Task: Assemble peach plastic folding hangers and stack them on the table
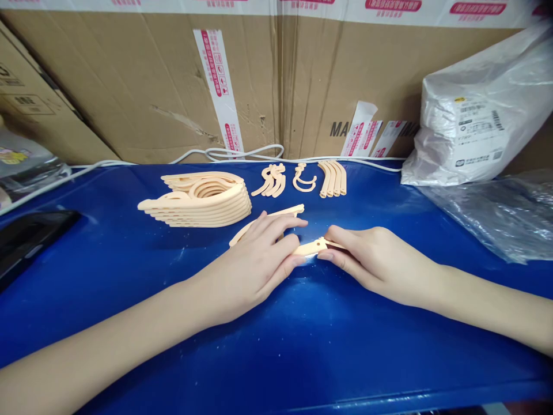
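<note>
My left hand is closed around a cream plastic hanger arm, its holed end sticking out to the right. My right hand pinches a thin cream piece against that end; its kind is mostly hidden by the fingers. Just behind my left hand lies another cream hanger part, partly covered by the fingers. Farther back sit several cream hanger hooks in a group, a separate hook, and a row of curved hanger arms. To their left is a stack of cream folding hangers.
Everything lies on a blue table. Cardboard boxes line the back, with a white cable along their foot. A white plastic parcel and clear plastic film are at right; a black phone-like object is at left.
</note>
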`<action>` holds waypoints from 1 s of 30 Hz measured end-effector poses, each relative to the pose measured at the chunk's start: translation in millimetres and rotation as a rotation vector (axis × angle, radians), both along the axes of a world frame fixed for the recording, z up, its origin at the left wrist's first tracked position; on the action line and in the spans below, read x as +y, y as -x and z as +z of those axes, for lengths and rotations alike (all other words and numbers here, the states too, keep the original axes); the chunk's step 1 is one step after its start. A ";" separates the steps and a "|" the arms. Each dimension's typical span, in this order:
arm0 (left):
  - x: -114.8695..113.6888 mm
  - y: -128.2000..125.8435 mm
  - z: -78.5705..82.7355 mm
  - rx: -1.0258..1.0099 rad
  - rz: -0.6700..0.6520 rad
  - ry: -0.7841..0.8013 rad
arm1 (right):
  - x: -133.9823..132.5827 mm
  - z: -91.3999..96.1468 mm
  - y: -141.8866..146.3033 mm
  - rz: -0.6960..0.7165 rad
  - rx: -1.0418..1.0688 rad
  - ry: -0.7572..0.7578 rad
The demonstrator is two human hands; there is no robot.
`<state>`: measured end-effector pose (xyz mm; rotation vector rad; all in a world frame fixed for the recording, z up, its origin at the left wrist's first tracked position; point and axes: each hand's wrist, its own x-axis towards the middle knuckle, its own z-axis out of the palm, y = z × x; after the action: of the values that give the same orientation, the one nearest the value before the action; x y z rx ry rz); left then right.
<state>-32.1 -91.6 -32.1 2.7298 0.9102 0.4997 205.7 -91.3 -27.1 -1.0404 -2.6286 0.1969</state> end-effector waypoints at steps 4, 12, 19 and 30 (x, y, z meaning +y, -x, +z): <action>0.4 0.4 0.1 0.027 -0.010 -0.017 | 0.3 -4.2 1.5 0.023 -0.064 -0.160; -1.5 -1.6 2.3 0.057 -0.019 -0.008 | 3.3 -5.6 -0.5 0.062 -0.184 -0.387; 0.5 -2.8 2.0 0.040 -0.025 0.011 | 4.7 -5.4 -1.4 0.078 -0.227 -0.435; 0.3 -1.9 1.2 0.067 -0.030 0.006 | 7.0 -5.2 -2.4 0.149 -0.346 -0.647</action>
<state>-30.2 -91.3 -30.9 2.7658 0.8829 0.4012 208.1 -84.3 -32.3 -0.6936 -2.7449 -0.8164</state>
